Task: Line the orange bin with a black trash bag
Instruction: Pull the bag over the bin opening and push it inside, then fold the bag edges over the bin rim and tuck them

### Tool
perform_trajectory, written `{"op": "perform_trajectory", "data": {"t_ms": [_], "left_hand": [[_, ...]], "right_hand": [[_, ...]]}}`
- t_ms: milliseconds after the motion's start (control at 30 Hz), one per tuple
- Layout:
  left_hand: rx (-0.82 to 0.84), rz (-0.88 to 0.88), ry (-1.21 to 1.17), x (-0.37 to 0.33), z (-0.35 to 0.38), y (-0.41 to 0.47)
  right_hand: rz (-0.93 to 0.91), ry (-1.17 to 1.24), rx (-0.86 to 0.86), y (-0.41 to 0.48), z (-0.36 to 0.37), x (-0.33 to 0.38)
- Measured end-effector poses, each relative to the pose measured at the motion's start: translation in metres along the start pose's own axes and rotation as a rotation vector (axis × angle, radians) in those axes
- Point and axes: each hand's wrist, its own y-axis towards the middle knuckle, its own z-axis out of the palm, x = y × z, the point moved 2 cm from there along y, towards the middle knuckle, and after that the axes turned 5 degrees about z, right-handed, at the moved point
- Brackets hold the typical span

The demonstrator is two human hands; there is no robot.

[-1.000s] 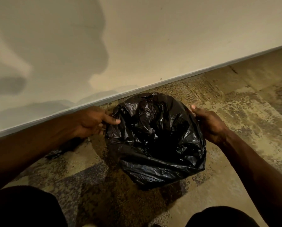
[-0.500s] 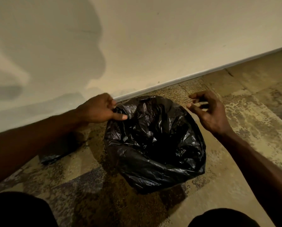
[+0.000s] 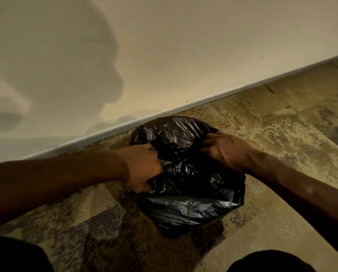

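Observation:
A crinkled black trash bag (image 3: 191,205) covers a round bin on the carpet next to the wall; no orange of the bin shows, the plastic hides it all. My left hand (image 3: 142,167) clutches a fold of the bag at the left side of the opening. On the right side of the opening my right hand (image 3: 223,150) presses into the plastic, its fingers curled into the bag. The dark opening lies between the two hands.
A cream wall (image 3: 184,55) with a white baseboard (image 3: 233,93) runs diagonally right behind the bin. Patterned brown and tan carpet (image 3: 292,130) lies all around. My dark-clothed knees (image 3: 270,262) fill the bottom edge.
Both hands have moved inward from the bin's outer sides onto the bag at the opening. My right hand, open in the air half a second ago, now grips the plastic.

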Motion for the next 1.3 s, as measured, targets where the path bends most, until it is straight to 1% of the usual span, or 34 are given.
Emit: {"op": "perform_trajectory", "data": {"t_ms": [100, 167, 233, 300, 333, 367, 433, 500, 567, 633, 667, 733, 800, 833, 900, 1033, 1100, 1167, 1233, 1300], "left_hand": [[-0.161, -0.051, -0.333, 0.011, -0.01, -0.005], [-0.379, -0.083, -0.524, 0.02, -0.016, -0.005], [-0.584, -0.171, -0.658, 0.034, -0.017, -0.005], [-0.774, -0.298, -0.61, 0.049, -0.02, -0.004], [-0.837, -0.36, -0.562, 0.056, -0.02, -0.002], [-0.856, -0.425, -0.529, 0.063, -0.02, 0.0], [-0.781, -0.553, -0.547, 0.075, -0.014, 0.007], [-0.679, -0.677, -0.719, 0.082, -0.006, 0.014], [-0.638, -0.776, -0.929, 0.084, 0.0, 0.018], [-0.632, -0.813, -1.091, 0.087, 0.006, 0.021], [-0.638, -0.828, -1.177, 0.088, 0.01, 0.021], [-0.663, -0.87, -1.356, 0.091, 0.018, 0.02], [-0.669, -0.895, -1.487, 0.088, 0.022, 0.019], [-0.668, -0.905, -1.535, 0.087, 0.023, 0.02], [-0.656, -0.941, -1.604, 0.081, 0.023, 0.019], [-0.615, -0.999, -1.709, 0.079, 0.024, 0.012], [-0.593, -1.001, -1.757, 0.077, 0.023, 0.008], [-0.559, -0.999, -1.797, 0.074, 0.019, 0.006], [-0.577, -0.973, -1.839, 0.072, 0.017, 0.005], [-0.646, -0.983, -1.861, 0.071, 0.016, -0.002]], "right_hand": [[0.084, 0.121, -0.184, -0.004, -0.014, -0.002], [0.182, 0.123, -0.279, -0.003, -0.019, -0.011], [0.297, 0.12, -0.333, -0.001, -0.019, -0.021], [0.426, 0.17, -0.37, 0.001, -0.018, -0.031], [0.479, 0.218, -0.382, 0.001, -0.017, -0.034], [0.518, 0.277, -0.389, 0.002, -0.016, -0.038], [0.587, 0.411, -0.378, 0.004, -0.01, -0.043], [0.711, 0.622, -0.356, 0.004, -0.003, -0.046], [0.843, 0.961, -0.358, 0.003, 0.006, -0.047], [0.931, 1.288, -0.389, 0.0, 0.014, -0.049], [0.959, 1.441, -0.375, -0.003, 0.018, -0.05], [0.999, 1.75, -0.261, -0.011, 0.027, -0.053], [1.045, 1.967, -0.096, -0.02, 0.034, -0.048], [1.066, 2.028, -0.042, -0.024, 0.036, -0.044], [1.094, 2.109, -0.024, -0.03, 0.039, -0.035], [1.119, 2.275, -0.101, -0.045, 0.045, -0.018], [1.137, 2.318, -0.156, -0.052, 0.046, -0.012], [1.158, 2.32, -0.202, -0.058, 0.044, -0.007], [1.175, 2.295, -0.235, -0.064, 0.041, 0.0], [1.201, 2.248, -0.304, -0.07, 0.038, 0.005]]}}
